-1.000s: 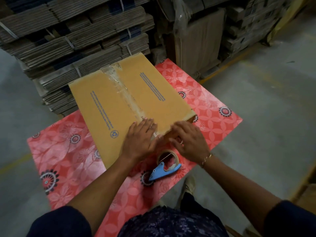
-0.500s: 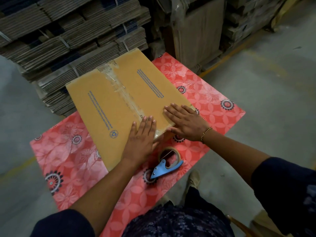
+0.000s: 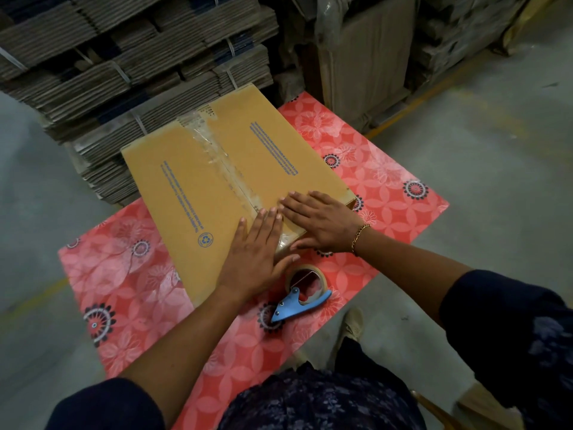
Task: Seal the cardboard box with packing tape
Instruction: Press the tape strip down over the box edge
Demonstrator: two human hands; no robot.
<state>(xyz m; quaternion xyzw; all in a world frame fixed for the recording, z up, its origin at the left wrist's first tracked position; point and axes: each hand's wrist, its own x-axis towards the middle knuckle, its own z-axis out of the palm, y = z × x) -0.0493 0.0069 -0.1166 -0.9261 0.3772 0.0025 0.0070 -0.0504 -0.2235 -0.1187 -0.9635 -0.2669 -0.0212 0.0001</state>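
A desk in red floral covering carries the cardboard box, taped along its middle seam. Both hands, left and right, press flat, fingers spread, on its near end. The tape dispenser lies just nearer.

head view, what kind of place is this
Probably a packing warehouse: strapped bundles of flattened cartons stacked behind the table, a bare concrete floor with a yellow line, and a tape dispenser beside the cardboard box.
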